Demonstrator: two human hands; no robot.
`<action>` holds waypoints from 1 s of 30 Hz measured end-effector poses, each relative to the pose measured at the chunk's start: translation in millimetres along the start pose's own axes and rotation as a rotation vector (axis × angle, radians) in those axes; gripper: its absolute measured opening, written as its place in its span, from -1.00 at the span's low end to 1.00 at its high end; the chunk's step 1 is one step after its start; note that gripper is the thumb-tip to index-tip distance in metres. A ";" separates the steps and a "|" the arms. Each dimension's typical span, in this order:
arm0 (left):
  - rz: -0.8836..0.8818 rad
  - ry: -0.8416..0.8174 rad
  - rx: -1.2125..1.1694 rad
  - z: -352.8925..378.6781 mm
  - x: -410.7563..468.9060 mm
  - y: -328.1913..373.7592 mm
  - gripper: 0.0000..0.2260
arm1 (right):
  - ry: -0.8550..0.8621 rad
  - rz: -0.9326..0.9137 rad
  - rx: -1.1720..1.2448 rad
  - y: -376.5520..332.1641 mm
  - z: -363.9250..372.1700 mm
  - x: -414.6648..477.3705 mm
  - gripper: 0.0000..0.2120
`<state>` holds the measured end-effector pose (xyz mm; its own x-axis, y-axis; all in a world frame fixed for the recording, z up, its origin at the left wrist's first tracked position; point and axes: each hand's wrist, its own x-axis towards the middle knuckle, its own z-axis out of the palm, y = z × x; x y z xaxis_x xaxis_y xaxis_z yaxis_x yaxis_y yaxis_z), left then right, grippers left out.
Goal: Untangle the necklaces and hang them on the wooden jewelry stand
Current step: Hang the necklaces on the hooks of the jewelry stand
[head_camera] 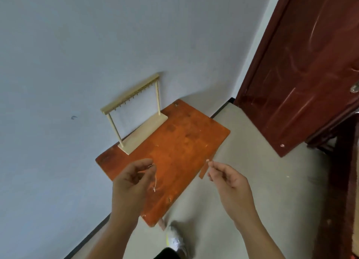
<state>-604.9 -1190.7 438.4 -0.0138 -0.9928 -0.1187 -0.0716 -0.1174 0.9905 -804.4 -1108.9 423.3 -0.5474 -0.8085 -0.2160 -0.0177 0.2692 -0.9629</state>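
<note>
Head view puts my two hands lowest in the frame, so I start there. My left hand (132, 183), at lower centre-left, has thumb and forefinger pinched on a fine pale necklace (155, 178) whose short visible length dangles from the pinch over the orange table (186, 142). My right hand (231, 187), at lower centre-right, is closed to a narrow pinch at its fingertips (210, 164) just off the table's right edge; I cannot tell whether a strand runs across to it, since the chain is too thin to trace between the hands. I judge I am at the untangling or spreading step, with nothing hung yet. To do it well I would keep both pinches light, draw the hands apart slowly so any knot loosens and does not tighten, and let the loose end hang free to show where it crosses. Farther up, at the centre of the frame, the wooden jewelry stand (134, 111) sits upright at the table's back edge against the pale wall (77, 45), its row of small hooks (134, 96) under the top bar apparently bare. When I go to hang, I should open one clean loop and approach a hook from the front. A dark red door (310, 64) fills the upper right.
</note>
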 end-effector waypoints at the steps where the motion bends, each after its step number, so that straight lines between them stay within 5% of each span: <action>1: -0.016 0.014 -0.005 7.9 20.8 -2.2 -0.90 | -0.011 0.000 -0.016 -3.8 3.9 24.7 -0.86; 13: -0.027 0.169 -0.035 76.0 198.3 42.9 -0.90 | -0.238 -0.137 -0.189 -85.9 39.7 236.5 -0.85; 22: -0.141 0.426 0.007 131.0 265.7 14.8 -0.89 | -0.659 -0.164 -0.399 -74.1 78.2 373.8 -0.85; 30: -0.227 0.493 0.029 168.9 312.2 3.5 -0.87 | -1.002 -0.395 -0.602 -103.6 106.3 467.7 -0.76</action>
<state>-777.9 -1497.3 393.1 0.4743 -0.8359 -0.2763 -0.0454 -0.3367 0.9405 -969.7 -1570.6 404.9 0.4611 -0.8618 -0.2113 -0.5639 -0.1008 -0.8197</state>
